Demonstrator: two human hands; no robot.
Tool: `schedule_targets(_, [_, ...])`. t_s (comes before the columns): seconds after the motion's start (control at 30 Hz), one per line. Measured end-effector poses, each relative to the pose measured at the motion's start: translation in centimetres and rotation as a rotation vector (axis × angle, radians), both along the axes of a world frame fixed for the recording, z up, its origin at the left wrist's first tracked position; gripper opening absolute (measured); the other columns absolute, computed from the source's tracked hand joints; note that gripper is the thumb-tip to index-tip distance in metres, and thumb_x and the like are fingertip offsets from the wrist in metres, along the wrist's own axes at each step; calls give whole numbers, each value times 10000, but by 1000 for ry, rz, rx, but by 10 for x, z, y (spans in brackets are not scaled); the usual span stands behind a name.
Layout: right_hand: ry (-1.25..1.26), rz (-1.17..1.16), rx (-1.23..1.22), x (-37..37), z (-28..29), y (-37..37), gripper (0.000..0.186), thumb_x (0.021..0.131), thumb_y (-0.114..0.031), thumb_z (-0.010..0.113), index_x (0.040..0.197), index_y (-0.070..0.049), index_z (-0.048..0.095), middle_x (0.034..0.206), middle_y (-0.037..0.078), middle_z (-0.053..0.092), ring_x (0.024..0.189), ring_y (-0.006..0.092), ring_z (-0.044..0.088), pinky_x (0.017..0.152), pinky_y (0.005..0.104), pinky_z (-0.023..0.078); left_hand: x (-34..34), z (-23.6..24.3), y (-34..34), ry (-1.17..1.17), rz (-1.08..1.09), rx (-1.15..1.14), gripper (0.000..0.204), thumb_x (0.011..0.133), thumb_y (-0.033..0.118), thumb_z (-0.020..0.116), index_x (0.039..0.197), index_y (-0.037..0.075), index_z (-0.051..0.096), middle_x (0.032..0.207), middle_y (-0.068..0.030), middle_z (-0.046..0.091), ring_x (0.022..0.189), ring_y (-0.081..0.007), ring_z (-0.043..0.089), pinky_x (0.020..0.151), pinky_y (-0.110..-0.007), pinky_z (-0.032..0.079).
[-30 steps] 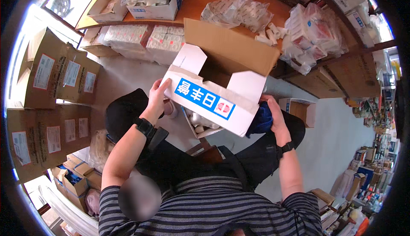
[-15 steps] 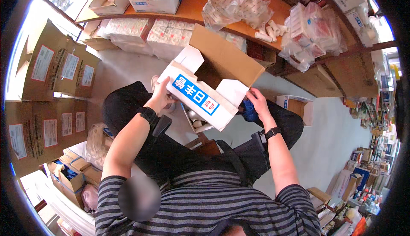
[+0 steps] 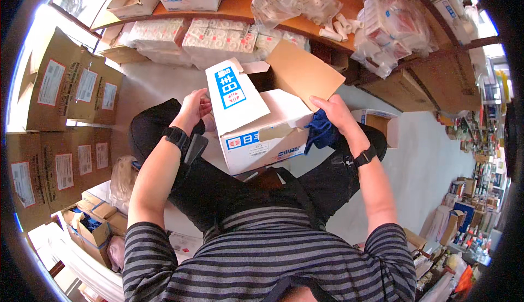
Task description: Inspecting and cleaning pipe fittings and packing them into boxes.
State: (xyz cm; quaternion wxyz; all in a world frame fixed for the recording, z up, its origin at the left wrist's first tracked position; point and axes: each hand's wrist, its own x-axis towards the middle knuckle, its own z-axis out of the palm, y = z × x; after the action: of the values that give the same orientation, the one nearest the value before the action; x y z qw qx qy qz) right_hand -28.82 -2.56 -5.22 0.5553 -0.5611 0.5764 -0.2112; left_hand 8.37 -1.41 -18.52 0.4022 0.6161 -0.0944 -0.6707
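A white cardboard box (image 3: 240, 157) with blue printed panels and brown inner faces stands tilted between my bent knees, its flaps spread. My left hand (image 3: 192, 110) is at the left edge of the raised white flap (image 3: 248, 108), fingers curled against it; their tips are partly hidden. On the other side, my right hand (image 3: 334, 114) pinches the lower corner of the brown flap (image 3: 303, 72), thumb on top. A dark blue fabric item (image 3: 321, 130) shows just below that hand, against the box; I cannot tell whether the hand touches it. The box's contents are out of sight.
Ahead runs a wooden shelf (image 3: 240, 8) with bagged white parts (image 3: 297, 4) and loose white tubes (image 3: 338, 28). Wrapped packs (image 3: 218, 39) sit beneath it. Brown cartons (image 3: 65, 160) stack at left; a small open box (image 3: 376, 123) stands beyond my right knee.
The box has turned and come down toward me, so its labelled end now faces me. My right hand has moved up to the brown flap; my left has shifted slightly left.
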Motion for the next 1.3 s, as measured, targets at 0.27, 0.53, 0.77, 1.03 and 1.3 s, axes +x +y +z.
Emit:
schedule_targets(0.27, [1,63,-72,4,-9,5,330,847,-184,577,1080,49,571,1033,66,626,938,125,561,827,272,428,-1,-8,3,26,7,-15,233,855,254,549,998,72,525,767,-71,550,622,-173,563,555,-286,503])
schedule_targets(0.53, [191,256,-308,5,-7,39,289,850,-224,565,1028,3,588,997,162,627,943,260,597,813,338,453,-19,35,11,-135,6,-111,223,858,297,535,916,89,591,809,11,587,734,-97,551,618,-231,401])
schedule_targets(0.77, [365,411,-371,15,-26,85,284,866,-302,535,980,-57,623,882,134,637,750,294,624,655,371,510,-59,65,49,-244,-114,-281,957,702,411,735,1397,53,183,1221,-159,463,1060,-253,491,890,-358,406])
schedule_targets(1.03, [283,191,-336,18,-60,85,302,867,-328,538,1011,-75,621,883,151,649,777,310,629,628,379,511,-105,26,65,-964,-346,-61,1058,596,287,780,1400,84,122,1416,-250,95,1301,-434,131,1062,-491,200])
schedule_targets(1.3, [288,137,-379,0,-76,86,241,836,-195,592,1014,-34,613,922,144,653,867,281,632,710,361,493,-100,43,76,-425,173,-294,823,608,-67,487,1379,31,219,1270,-167,395,981,-230,505,792,-301,449])
